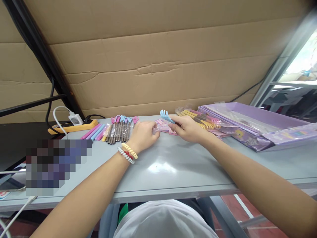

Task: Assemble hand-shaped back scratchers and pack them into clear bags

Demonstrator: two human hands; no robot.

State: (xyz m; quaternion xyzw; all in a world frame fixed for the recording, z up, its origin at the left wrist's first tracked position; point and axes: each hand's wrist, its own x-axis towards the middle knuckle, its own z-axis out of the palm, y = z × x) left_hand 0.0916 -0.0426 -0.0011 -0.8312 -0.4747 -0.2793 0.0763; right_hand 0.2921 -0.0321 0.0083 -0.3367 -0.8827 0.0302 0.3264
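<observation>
My right hand (188,128) is closed around a light-blue, hand-shaped back scratcher head (166,116), its curved prongs pointing up and left. My left hand (145,134) is closed, thumb and fingers pinching what looks like a clear plastic bag (158,126). Pink printed cards (170,129) lie on the table between and behind the hands. Left of my left hand lies a row of back scratchers (121,130) with pink, blue and purple heads and dark handles, partly under clear plastic. Beside them are pink, blue and purple tubes (94,131).
Bagged back scratchers (198,119) with yellow and pink parts lie beyond my right hand. A purple open box (247,115) stands to the right. On the left are a yellow power strip (74,127) with a white charger and a pixelated area. Cardboard (158,66) backs the grey table (173,178).
</observation>
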